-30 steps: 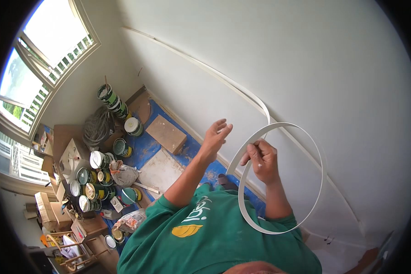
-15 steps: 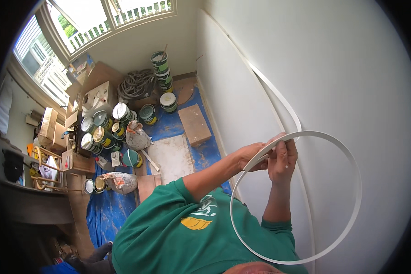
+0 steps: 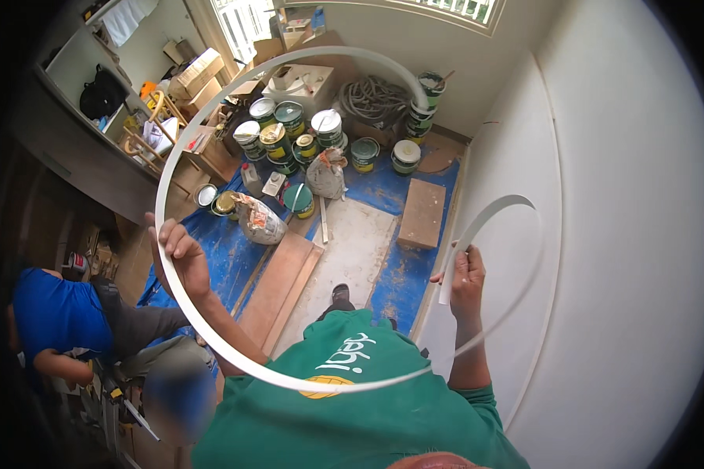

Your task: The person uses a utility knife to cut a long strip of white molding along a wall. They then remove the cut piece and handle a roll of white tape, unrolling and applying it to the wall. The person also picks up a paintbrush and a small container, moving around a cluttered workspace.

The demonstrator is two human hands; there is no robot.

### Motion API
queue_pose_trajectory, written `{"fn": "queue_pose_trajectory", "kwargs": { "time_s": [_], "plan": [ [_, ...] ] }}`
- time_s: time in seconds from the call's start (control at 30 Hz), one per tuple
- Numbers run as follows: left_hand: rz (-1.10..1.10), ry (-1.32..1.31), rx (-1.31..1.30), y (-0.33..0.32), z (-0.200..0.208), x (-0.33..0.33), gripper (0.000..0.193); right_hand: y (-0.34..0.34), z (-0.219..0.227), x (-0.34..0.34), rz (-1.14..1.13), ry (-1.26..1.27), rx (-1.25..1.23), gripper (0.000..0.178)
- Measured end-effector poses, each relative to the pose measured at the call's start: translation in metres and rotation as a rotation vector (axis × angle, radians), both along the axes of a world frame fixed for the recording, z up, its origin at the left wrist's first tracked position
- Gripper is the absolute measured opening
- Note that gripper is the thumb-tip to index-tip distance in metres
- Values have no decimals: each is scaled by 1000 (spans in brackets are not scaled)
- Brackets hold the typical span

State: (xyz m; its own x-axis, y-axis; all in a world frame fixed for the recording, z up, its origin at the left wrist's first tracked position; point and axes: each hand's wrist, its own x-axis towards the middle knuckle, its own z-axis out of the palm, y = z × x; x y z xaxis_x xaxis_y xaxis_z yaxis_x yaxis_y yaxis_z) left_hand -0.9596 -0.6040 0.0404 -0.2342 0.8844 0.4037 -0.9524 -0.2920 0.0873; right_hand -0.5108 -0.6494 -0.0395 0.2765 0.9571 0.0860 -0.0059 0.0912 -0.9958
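A long, thin white flexible strip (image 3: 297, 381) bends into a wide loop across my front and a smaller loop near the wall. On the left, my left hand (image 3: 184, 258) is closed on the big loop, with the strip between thumb and fingers. My right hand (image 3: 468, 285) pinches the strip close to one end, beside the white wall panel (image 3: 516, 258). Over the paint buckets, the far part of the big loop reaches another end.
Several paint buckets (image 3: 326, 123), filled sacks (image 3: 326, 176) and a coiled hose (image 3: 374, 102) stand ahead. Boards (image 3: 278, 285) and a brown box (image 3: 422, 213) lie on blue sheeting (image 3: 391, 289). At lower left, a person in blue (image 3: 62, 313) bends over, holding a tool with a long thin end.
My hands have moved apart: the left went far left along the strip, while the right stayed near the wall. The strip's loop opened out wider. My view turned left, bringing the other person in.
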Motion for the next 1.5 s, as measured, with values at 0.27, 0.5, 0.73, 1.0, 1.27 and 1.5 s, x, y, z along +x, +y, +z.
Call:
{"fn": "queue_pose_trajectory", "kwargs": {
  "time_s": [0.27,0.5,0.73,1.0,1.27,1.5],
  "plan": [
    [606,172,-957,-32,-149,-85,24,69,-103,-34,-54,9,-344,24],
    [573,332,-1395,-40,-314,-127,27,127,-54,-19,-162,-310,-277,24],
    [442,954,-1660,-40,-371,-145,45,195,-32,-102,141,-718,-64,19],
    [359,1955,-796,115,-159,-12,65,259,-51,-221,970,-1071,64,17],
    [544,1923,-684,198,-190,64,20,382,-46,-212,1291,-1056,201,18],
    [512,1970,-694,248,-187,114,13,480,-35,-179,1547,-1026,190,21]
  ]
}}
